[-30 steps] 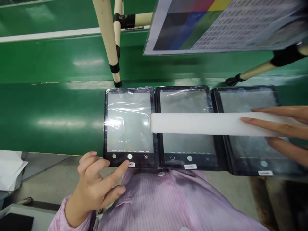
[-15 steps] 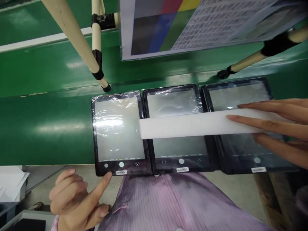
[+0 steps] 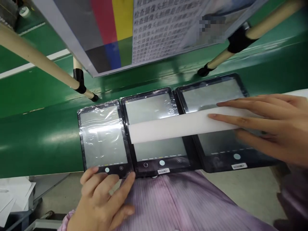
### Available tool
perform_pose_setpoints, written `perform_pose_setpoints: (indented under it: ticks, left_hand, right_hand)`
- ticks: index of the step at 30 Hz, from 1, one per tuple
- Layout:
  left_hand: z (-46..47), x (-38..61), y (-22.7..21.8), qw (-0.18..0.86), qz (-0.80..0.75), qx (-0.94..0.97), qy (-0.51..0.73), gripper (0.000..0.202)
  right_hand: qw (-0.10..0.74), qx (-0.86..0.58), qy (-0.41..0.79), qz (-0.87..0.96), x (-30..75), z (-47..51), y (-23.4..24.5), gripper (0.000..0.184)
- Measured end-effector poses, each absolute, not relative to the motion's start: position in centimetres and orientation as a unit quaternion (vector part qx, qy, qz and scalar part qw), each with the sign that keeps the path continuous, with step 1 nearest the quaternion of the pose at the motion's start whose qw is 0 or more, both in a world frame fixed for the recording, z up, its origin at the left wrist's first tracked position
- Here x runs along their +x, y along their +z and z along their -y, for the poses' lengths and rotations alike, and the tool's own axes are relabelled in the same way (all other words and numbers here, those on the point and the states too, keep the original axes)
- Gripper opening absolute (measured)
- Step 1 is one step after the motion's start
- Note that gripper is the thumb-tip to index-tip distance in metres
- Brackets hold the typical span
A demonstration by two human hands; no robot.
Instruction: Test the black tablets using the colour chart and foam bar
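Three tablets lie side by side along the bench edge: a left tablet (image 3: 103,144), a middle tablet (image 3: 149,112) and a right tablet (image 3: 214,93). Their screens show a camera-like display, with glossy film on the left one. A long white foam strip (image 3: 166,126) crosses the middle and right tablets. My right hand (image 3: 269,125) grips this strip near the right tablet, fingers above, on and below it. My left hand (image 3: 106,199) is at the left tablet's lower edge, fingers apart, the index fingertip by its lower right corner.
A board with colour blocks and printed text (image 3: 149,35) stands behind the tablets on cream pipes with black joints (image 3: 80,80). The bench has a green surface (image 3: 40,141). White papers (image 3: 14,195) lie at the lower left, below bench level.
The view has shifted, so the tablets appear further left. My left hand has moved up and right onto the left tablet's lower edge. The strip's end has drawn slightly right, off the left tablet.
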State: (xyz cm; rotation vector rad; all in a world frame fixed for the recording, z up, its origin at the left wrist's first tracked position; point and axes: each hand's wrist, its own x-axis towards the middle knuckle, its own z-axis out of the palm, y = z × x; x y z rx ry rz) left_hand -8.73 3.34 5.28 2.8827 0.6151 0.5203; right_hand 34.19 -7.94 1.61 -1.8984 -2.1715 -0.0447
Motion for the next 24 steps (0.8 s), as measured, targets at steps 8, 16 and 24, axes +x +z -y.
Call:
perform_pose_setpoints:
  ticks: [8,16,24]
  left_hand:
    - [-2.0,-3.2,4.5,0.124,-0.156,0.974,0.11,0.032]
    - [-1.1,-1.4,4.2,0.092,-0.159,0.979,0.093,0.033]
    - [-0.1,-0.2,5.4,0.086,-0.128,0.982,0.113,0.033]
  right_hand:
    - [0.125,-0.745,0.018,0.655,41.6,14.8,2.0,0.034]
    - [0.139,-0.761,0.006,0.633,41.4,15.1,2.1,0.03]
    - [0.152,-0.747,-0.025,0.647,41.2,15.1,1.7,0.031]
